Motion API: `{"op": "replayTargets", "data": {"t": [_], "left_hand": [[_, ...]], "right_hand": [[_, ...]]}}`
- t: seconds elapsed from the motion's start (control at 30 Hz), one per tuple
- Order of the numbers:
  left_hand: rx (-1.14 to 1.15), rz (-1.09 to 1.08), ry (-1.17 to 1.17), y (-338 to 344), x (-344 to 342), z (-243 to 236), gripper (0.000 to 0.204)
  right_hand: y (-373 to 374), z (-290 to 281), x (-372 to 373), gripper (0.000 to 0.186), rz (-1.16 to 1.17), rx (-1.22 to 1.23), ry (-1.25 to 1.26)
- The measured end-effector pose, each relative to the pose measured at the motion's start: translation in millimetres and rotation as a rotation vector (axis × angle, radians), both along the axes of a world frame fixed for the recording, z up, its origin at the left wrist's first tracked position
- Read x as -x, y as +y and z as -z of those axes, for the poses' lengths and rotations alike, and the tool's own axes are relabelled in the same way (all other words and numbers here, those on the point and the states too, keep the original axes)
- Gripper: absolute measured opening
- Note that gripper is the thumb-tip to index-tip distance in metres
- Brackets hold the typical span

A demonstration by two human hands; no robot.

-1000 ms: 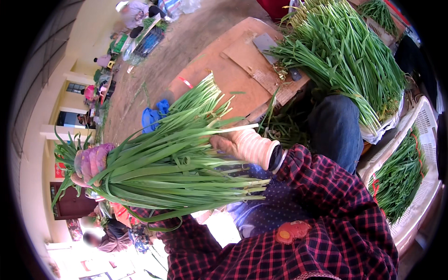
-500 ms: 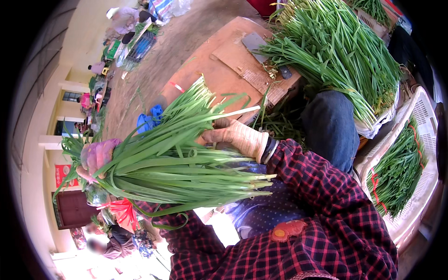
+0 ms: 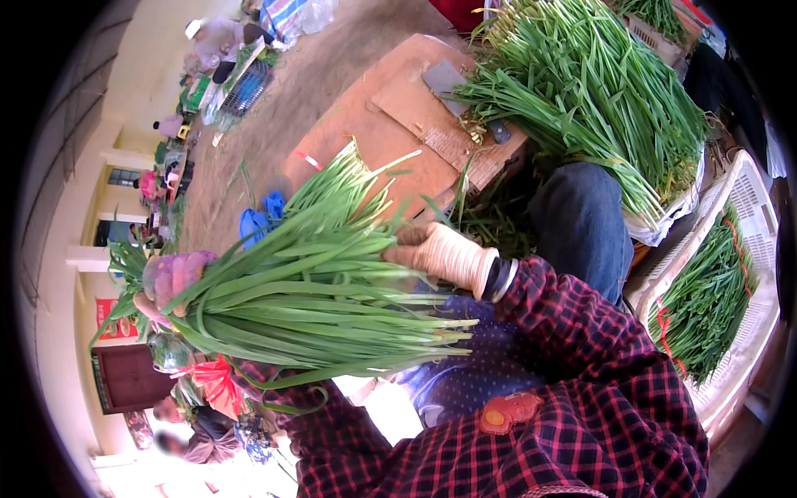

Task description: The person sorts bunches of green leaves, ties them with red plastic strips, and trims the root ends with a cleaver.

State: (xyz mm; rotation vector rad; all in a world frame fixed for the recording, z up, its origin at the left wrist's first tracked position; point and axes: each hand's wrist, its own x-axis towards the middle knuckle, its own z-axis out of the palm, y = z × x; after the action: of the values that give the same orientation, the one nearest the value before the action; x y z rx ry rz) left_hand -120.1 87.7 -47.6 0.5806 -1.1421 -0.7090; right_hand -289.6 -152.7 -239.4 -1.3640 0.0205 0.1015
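At left of frame, a worker's gloved left hand (image 3: 178,282) is closed around a thick bunch of green stalks (image 3: 315,311), which fans across the left and centre. A crumpled blue plastic piece (image 3: 259,220) shows just above the bunch, beside the orange-brown bench (image 3: 349,116) at upper centre. At centre, the gloved right hand (image 3: 444,256) meets the leaves, its fingers blurred; whether they grip cannot be told. A large heap of greens (image 3: 589,100) fills the upper right; a white crate (image 3: 754,187) of red-tied greens (image 3: 710,303) stands far right.
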Motion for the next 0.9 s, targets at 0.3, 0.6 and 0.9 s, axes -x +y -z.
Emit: {"op": "replayTargets", "data": {"t": [0.3, 0.6, 0.9], "left_hand": [[-0.064, 0.172, -0.032, 6.3, -38.4, 11.7, 0.016], [-0.039, -0.124, 0.199, 12.4, 13.3, -21.4, 0.029], [-0.047, -0.187, 0.147, 16.1, 12.7, -25.2, 0.031]], "right_hand": [[-21.6, -29.5, 41.0, 0.021, -0.105, 0.082, -0.014], [-39.4, -8.5, 58.3, 0.029, -0.211, -0.142, -0.057], [-67.3, 16.6, 82.2, 0.017, -0.282, -0.226, -0.249]]}}
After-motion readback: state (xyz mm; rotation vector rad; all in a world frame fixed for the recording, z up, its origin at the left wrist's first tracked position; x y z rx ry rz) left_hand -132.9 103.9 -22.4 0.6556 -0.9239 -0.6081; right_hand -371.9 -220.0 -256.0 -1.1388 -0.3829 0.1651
